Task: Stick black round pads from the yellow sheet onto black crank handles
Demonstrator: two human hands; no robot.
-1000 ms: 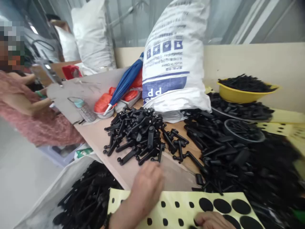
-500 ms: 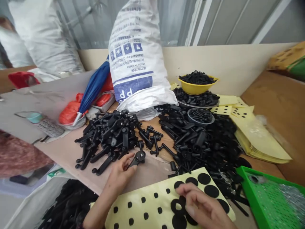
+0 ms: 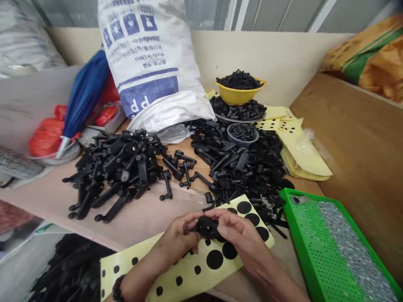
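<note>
Between my two hands, just above a yellow sheet, is a black plastic crank handle [image 3: 206,227] with its rounded end facing up. A matte dark face with small light specks shows on that end; whether a separate disc lies on it I cannot tell. My left hand [image 3: 181,235] is closed around its left side. Thumb and fingers of my right hand [image 3: 237,230] pinch its right edge. Beneath lies the yellow sticker sheet [image 3: 147,268] with small black dots and larger black discs [image 3: 215,259]. Part of the sheet is hidden by my hands and forearms.
Piled crank handles [image 3: 116,167] lie left; loose black parts [image 3: 233,159] lie right, around a small bowl [image 3: 257,138]. Behind stand a white sack [image 3: 176,54] and yellow bowl [image 3: 236,97]. A green tray [image 3: 315,243] with small metal pieces is at right; a blue umbrella [image 3: 86,92] leans left.
Both hands have come together over the sheet, the left bringing the crank handle from the left, the right leaving the discs. Another crank handle now lies beside the pile. The view has shifted right and down.
</note>
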